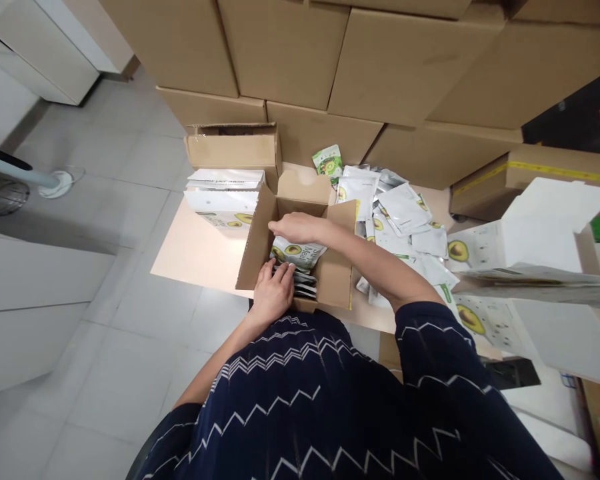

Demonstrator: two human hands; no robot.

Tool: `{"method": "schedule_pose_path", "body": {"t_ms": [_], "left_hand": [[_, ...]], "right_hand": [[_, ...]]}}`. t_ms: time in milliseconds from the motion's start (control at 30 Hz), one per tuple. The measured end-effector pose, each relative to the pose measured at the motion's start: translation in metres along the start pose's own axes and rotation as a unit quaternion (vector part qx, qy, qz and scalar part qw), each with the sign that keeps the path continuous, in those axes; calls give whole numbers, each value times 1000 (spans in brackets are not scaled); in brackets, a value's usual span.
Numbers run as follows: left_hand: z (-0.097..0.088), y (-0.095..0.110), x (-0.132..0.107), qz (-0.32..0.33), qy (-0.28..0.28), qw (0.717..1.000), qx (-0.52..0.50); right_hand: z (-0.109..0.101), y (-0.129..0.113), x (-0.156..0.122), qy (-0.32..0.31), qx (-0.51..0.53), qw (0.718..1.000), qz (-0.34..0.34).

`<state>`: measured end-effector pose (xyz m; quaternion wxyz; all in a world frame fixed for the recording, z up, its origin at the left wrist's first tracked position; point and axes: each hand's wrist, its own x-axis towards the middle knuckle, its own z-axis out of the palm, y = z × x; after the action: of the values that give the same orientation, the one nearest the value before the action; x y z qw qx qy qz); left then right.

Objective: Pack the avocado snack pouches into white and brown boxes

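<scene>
An open cardboard box (334, 270) stands at the table's front edge, close to my body. Inside it, a white pouch with an avocado picture (299, 253) leans back above a row of packed pouches (305, 287) seen edge-on. My right hand (297, 228) reaches across the box, its fingers closed at the top of the avocado pouch; the fingertips are partly hidden. My left hand (273, 291) comes over the box's near left side, fingers bent and pressed against the row of pouches.
Loose pouches (397, 213) lie piled right of the box, with a green kiwi pouch (329, 162) behind. White printed cartons (225, 200) stand left, before another cardboard box (233, 148). Large boxes (290, 53) form a wall behind. Open white cartons (540, 233) sit at right.
</scene>
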<state>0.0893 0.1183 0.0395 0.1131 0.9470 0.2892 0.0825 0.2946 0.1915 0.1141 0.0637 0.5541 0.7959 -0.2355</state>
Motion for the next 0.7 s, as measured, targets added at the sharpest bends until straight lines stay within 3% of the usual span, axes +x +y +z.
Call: {"method": "schedule_pose_path", "body": {"t_ms": [200, 367, 533, 700], "left_hand": [[0, 0, -2, -15, -5, 1000, -3], [-1, 1, -1, -21, -6, 1000, 2], [0, 2, 0, -31, -6, 1000, 2], [-1, 1, 6, -3, -16, 1000, 15]], "right_hand": [[32, -7, 29, -112, 46, 992, -19], [50, 10, 26, -147, 132, 980, 12], [57, 25, 15, -254, 149, 956, -10], [61, 13, 9, -249, 107, 962, -14]]}}
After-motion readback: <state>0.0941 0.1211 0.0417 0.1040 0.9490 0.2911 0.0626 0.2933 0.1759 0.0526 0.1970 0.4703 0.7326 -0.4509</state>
